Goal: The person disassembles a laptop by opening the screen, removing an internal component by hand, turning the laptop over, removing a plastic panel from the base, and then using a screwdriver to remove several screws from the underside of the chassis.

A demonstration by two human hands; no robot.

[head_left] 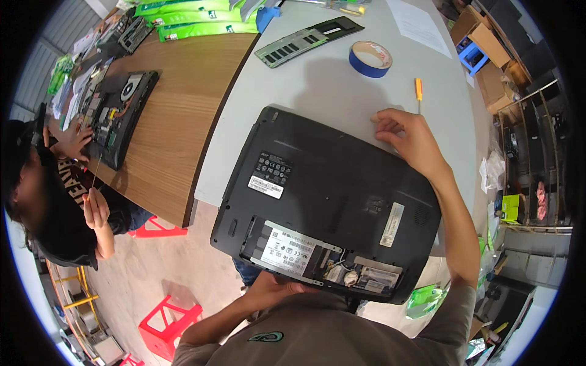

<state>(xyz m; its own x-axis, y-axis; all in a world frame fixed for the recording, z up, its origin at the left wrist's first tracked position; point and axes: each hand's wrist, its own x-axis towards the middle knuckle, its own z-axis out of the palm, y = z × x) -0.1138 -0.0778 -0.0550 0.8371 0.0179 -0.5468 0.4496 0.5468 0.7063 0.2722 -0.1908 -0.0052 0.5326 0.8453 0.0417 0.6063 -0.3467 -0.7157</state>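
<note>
- Currently the black laptop (323, 183) is underside up, jutting past the near edge of the grey table (281, 88), its drive (284, 247) exposed.
- Left hand (268, 293): at the laptop's near edge, thumb along the rim, fingers hidden.
- Right hand (406, 135): by the laptop's far edge, fingers loosely curled; I cannot tell whether they pinch anything.
- Beyond the laptop: orange-handled screwdriver (419, 89), blue tape roll (366, 66), slotted panel (296, 49).

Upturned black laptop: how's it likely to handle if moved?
The laptop is probably stiff: its shell looks flat and unbent. Likely fragile at the open bay, where the hard drive lies exposed. Might tip nearward, since that side overhangs the table.
</note>
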